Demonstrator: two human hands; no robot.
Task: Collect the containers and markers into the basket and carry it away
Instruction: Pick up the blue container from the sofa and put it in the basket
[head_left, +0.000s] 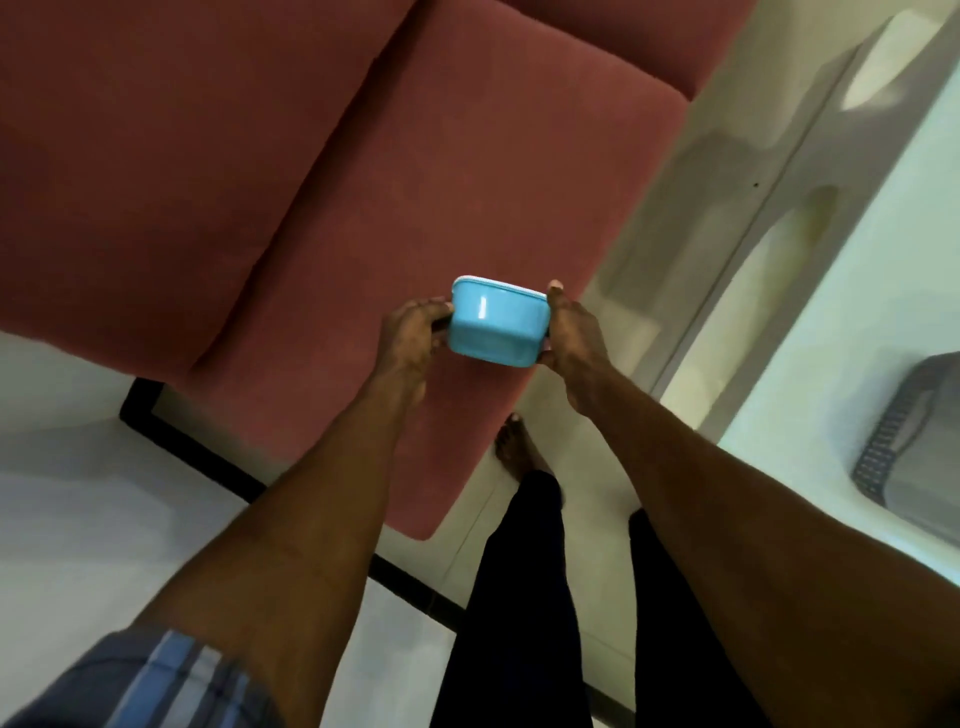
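A light blue plastic container (497, 326) with a white lid is held between both hands above the front edge of a dusty-pink sofa seat. My left hand (411, 338) grips its left side with curled fingers. My right hand (570, 338) grips its right side, thumb up at the lid's rim. The container is tilted so its base faces me. A grey perforated basket (906, 441) shows partly at the right edge, on a pale glass table. No markers are in view.
The pink sofa (260, 182) fills the upper left, on a black frame (176, 431). A pale glass table (831, 322) runs along the right. White floor lies below. My legs and a bare foot (517, 447) stand between sofa and table.
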